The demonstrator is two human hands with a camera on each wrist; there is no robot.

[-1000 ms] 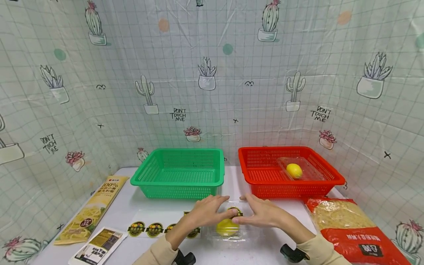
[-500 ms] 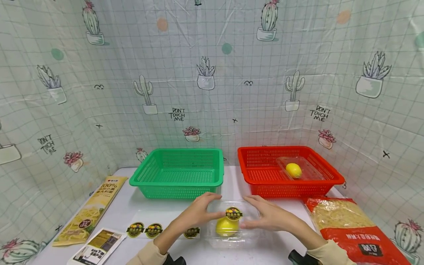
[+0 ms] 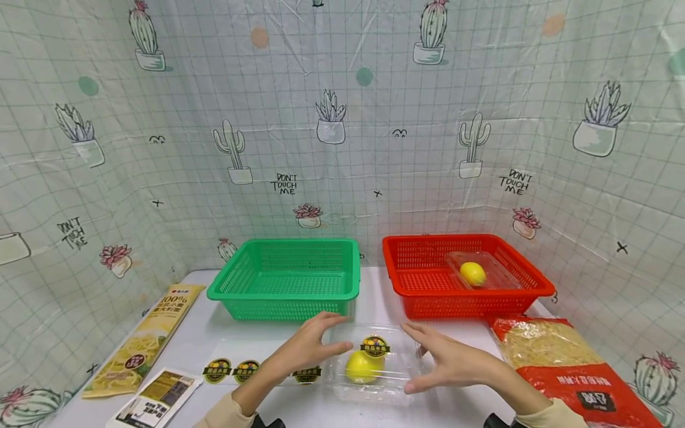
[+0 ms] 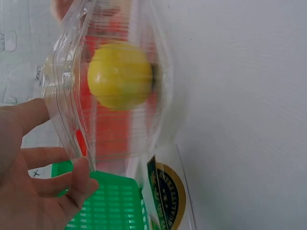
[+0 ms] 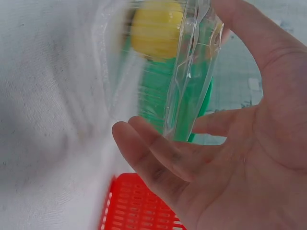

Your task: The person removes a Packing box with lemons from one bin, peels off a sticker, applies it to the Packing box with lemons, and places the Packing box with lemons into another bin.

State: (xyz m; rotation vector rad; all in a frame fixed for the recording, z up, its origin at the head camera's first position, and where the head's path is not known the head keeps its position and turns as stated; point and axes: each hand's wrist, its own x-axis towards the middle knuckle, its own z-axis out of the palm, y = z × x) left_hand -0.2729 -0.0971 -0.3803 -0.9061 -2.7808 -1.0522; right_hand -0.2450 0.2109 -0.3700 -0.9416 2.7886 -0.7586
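A clear plastic clamshell box (image 3: 382, 386) lies at the front middle of the table, a lemon (image 3: 361, 368) inside and a round fruit sticker (image 3: 374, 346) on its lid. My left hand (image 3: 302, 348) is at the box's left side, thumb by the rim and fingers loosely bent near a corner (image 4: 72, 153). On the other side my right hand (image 3: 457, 359) has its fingers spread around the right edge; in the right wrist view its fingertips (image 5: 127, 129) reach beside the box without closing. A sheet of similar stickers (image 3: 246, 371) lies left of the box, partly behind my left forearm.
Behind stands a green basket (image 3: 289, 306). A red basket (image 3: 449, 306) at the back right holds another clear box with a lemon (image 3: 473, 274). Yellow pasta packaging (image 3: 155, 333) and a white packet (image 3: 155, 397) lie left; a red-and-clear noodle bag (image 3: 567, 374) lies right.
Both hands have moved apart from over the lid to the box's two sides, uncovering the lid sticker. The box has barely moved.
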